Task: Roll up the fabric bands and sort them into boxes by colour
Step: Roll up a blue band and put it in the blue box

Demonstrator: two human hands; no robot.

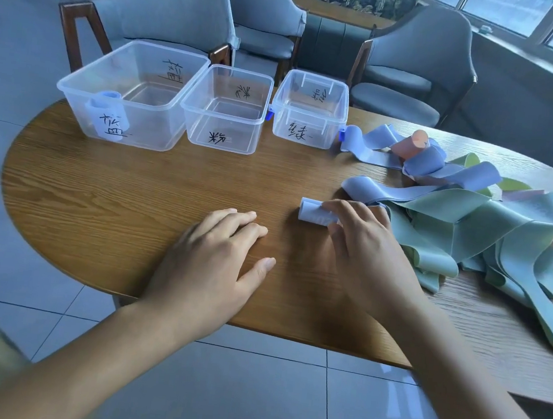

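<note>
My right hand (363, 245) grips a rolled light-blue fabric band (312, 211) on the wooden table (133, 194); fingers curl over its top and the thumb lies below it. Flat on the table to the left of the roll lies my left hand (219, 258), fingers straight, holding nothing. Three clear plastic boxes stand at the far side: a large left box (76, 86) with one rolled blue band (107, 102) inside, a middle box (188, 121) and a right box (336, 113), both holding nothing. A loose pile of blue (420, 163), green (490, 238) and pink (411, 146) bands lies at the right.
Grey upholstered chairs (167, 3) stand behind the table, with another chair (420, 64) at the back right. A window runs along the upper right. The table's front edge curves just beneath my forearms, with tiled floor (249, 394) below.
</note>
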